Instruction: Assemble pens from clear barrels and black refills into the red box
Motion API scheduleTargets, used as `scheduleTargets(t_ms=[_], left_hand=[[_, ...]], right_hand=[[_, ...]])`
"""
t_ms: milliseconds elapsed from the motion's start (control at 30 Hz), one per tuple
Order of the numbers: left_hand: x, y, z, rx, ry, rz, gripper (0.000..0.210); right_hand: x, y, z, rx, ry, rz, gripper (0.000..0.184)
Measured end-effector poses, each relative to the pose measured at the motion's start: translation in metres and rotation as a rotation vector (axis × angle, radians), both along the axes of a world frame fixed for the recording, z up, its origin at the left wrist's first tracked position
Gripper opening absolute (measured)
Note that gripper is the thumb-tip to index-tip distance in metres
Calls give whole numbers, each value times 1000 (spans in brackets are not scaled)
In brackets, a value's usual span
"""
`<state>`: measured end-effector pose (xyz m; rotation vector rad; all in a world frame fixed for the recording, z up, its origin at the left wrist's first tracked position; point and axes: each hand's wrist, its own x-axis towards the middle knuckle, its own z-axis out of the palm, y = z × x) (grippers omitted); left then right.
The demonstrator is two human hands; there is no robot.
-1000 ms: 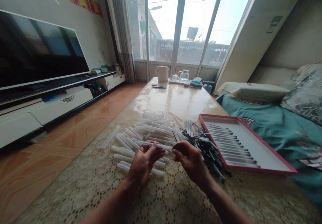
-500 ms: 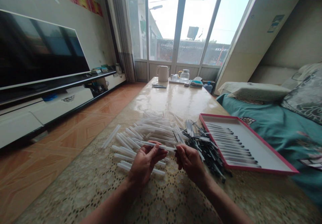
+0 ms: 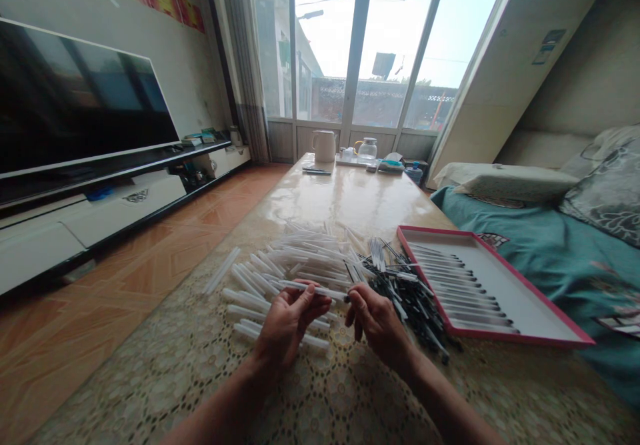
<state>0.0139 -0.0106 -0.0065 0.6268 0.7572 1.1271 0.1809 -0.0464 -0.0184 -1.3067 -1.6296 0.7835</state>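
Note:
My left hand [image 3: 290, 318] is closed around a translucent white pen barrel [image 3: 323, 291], held nearly level above the table between thumb and fingers. At the barrel's right end is a small dark part, and the fingertips of my right hand [image 3: 373, 315] pinch it there. My fingers partly hide that part. Many loose white pen barrels [image 3: 255, 303] lie piled behind and left of my left hand. Beyond my right hand is a heap of black pen parts [image 3: 417, 308], with several thin refills [image 3: 377, 253] on top.
A pink-rimmed shallow box [image 3: 520, 285] at the right holds a row of pens [image 3: 465, 288] with dark ends. Toward the table's far end stand a pale kettle [image 3: 325, 146], a glass teapot [image 3: 368, 149] and a tissue pack [image 3: 390, 163]. A sofa [image 3: 540, 238] flanks the table's right.
The fingers of my right hand have shifted slightly at the barrel's dark end, and its lower fingers are a little looser. My left hand and the barrel stay in place.

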Motion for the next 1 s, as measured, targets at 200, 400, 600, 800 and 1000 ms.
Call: scheduleTargets(t_ms=[200,400,600,800,1000], left_hand=[[0,1,-1,5,0,-2,19],[0,2,-1,7,0,-1,18],[1,1,0,-7,13,7,19],[1,1,-2,-2,17,16,19],[1,1,-3,-2,6,-1,18]], right_hand=[[-1,-2,-1,-15,-27,24,31],[0,-1,1,-11,-53,-11,25],[-1,-2,-1,-4,-89,17,32],[0,-2,-1,5,-114,-16,22],[-1,-3,-2,16,-157,-4,30]])
